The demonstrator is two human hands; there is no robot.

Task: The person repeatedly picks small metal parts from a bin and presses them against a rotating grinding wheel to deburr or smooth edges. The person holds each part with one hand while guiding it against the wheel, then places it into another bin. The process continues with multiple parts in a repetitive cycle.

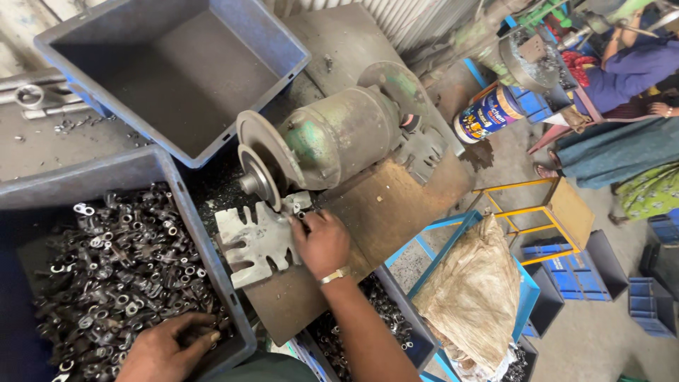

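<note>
The right hand [322, 240] is pinching a small metal part [300, 214] between curled fingers, pressing it on the notched plate [254, 240] just beside the grinder wheel [260, 177] (the part is mostly hidden by the fingertips). The left hand [166, 346] is lying loosely curled in the crate [212, 247] of dark metal parts [120, 269], fingers touching the heap, though whether it is gripping one I cannot tell. An empty bin [170, 71] is sitting behind the green motor [339, 134].

Grey concrete floor [601, 339], yellow-framed stool [559, 209], daylight.
</note>
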